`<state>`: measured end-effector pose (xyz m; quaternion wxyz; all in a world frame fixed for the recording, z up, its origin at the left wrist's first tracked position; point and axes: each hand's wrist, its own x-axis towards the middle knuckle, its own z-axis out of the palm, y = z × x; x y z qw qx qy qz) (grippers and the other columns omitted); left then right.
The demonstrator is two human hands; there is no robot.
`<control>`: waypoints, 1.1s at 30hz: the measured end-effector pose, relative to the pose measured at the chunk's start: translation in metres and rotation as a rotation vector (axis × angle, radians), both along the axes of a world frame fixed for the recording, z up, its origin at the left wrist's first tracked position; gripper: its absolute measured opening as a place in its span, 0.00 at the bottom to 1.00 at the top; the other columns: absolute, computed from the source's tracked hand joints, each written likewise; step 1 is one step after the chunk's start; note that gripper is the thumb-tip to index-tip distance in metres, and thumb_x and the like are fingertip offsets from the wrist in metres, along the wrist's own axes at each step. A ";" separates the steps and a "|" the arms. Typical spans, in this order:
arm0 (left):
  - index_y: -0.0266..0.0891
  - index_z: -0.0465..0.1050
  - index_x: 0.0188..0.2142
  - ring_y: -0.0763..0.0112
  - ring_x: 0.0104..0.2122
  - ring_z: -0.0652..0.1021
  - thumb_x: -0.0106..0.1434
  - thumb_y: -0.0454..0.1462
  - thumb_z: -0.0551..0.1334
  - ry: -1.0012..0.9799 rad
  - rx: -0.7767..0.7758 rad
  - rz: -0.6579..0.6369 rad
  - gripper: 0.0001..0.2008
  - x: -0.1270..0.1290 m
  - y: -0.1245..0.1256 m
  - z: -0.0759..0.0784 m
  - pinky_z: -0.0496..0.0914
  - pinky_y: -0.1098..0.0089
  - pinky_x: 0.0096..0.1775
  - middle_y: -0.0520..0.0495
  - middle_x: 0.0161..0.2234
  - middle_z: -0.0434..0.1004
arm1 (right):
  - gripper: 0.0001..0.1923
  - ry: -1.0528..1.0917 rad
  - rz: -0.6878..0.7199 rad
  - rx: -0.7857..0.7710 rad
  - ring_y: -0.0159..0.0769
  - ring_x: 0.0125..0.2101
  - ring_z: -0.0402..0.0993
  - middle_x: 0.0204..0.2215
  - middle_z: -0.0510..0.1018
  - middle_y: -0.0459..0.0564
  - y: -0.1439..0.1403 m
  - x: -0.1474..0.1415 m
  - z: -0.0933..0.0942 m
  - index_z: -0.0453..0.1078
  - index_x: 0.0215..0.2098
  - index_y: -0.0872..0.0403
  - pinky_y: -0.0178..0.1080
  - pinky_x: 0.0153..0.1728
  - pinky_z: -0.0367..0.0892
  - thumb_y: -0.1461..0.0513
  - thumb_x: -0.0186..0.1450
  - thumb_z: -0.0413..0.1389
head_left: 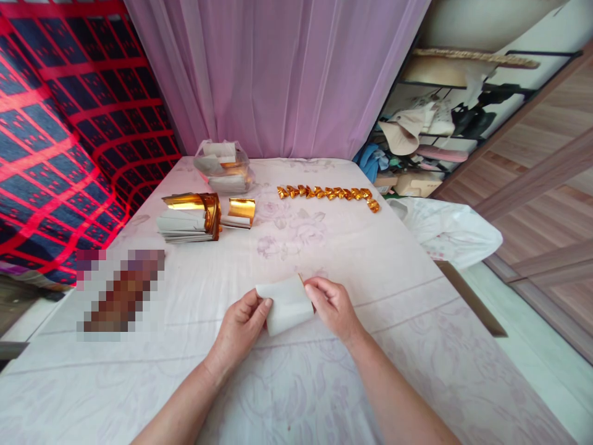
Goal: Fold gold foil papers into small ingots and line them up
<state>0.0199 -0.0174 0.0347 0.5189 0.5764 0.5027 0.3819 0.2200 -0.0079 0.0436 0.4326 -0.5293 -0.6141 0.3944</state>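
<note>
Between my two hands, just above the table, is a sheet of gold foil paper [288,307] with its pale back facing up. My left hand [248,315] pinches its left edge, thumb on top. At the opposite edge, the fingers of my right hand [331,304] are closed on the paper, where a thin gold strip shows. Farther off to the left lies a stack of gold foil paper [188,219], curled, some sheets gold side up. Beside it sits a smaller curled bit of foil paper [241,212]. A row of folded gold foil pieces [328,193] runs along the far right.
A clear plastic bag [222,165] with more paper stands at the far edge of the flower-patterned tablecloth [213,272]. A blurred-out item [123,293] lies at left. Off the right edge are a white plastic bag [449,230] and shelves with a cap [402,133].
</note>
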 end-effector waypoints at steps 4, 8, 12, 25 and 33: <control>0.38 0.72 0.44 0.77 0.17 0.67 0.64 0.49 0.57 0.011 -0.054 -0.006 0.18 0.001 0.000 -0.007 0.62 0.77 0.19 0.56 0.21 0.68 | 0.16 -0.109 0.009 -0.037 0.29 0.18 0.60 0.16 0.64 0.41 0.000 0.000 -0.002 0.68 0.25 0.52 0.31 0.19 0.55 0.52 0.64 0.51; 0.41 0.61 0.59 0.75 0.18 0.73 0.65 0.46 0.56 0.085 -0.056 0.004 0.25 0.000 0.000 -0.014 0.65 0.75 0.20 0.54 0.28 0.76 | 0.15 -0.403 -0.056 0.045 0.29 0.19 0.64 0.17 0.69 0.42 0.005 0.001 -0.015 0.69 0.25 0.51 0.31 0.22 0.55 0.53 0.66 0.50; 0.43 0.53 0.64 0.76 0.21 0.77 0.66 0.42 0.55 0.192 -0.026 -0.012 0.29 -0.005 0.001 -0.016 0.70 0.73 0.23 0.46 0.45 0.78 | 0.16 -0.691 -0.101 0.070 0.32 0.21 0.70 0.20 0.76 0.45 0.010 0.001 -0.025 0.72 0.30 0.50 0.33 0.25 0.54 0.55 0.69 0.48; 0.41 0.67 0.59 0.53 0.63 0.64 0.70 0.42 0.54 0.878 0.728 -0.319 0.20 -0.002 0.000 -0.020 0.51 0.44 0.63 0.42 0.60 0.69 | 0.14 -1.018 -0.138 -0.009 0.34 0.23 0.74 0.25 0.81 0.49 0.023 -0.007 -0.023 0.73 0.33 0.49 0.34 0.24 0.51 0.56 0.71 0.48; 0.42 0.64 0.62 0.52 0.63 0.64 0.69 0.47 0.55 0.973 0.707 -0.343 0.25 0.000 -0.001 -0.028 0.43 0.44 0.65 0.44 0.62 0.67 | 0.17 -0.796 -0.135 -0.088 0.38 0.28 0.77 0.26 0.81 0.46 0.017 0.003 -0.016 0.69 0.54 0.49 0.36 0.28 0.59 0.56 0.68 0.53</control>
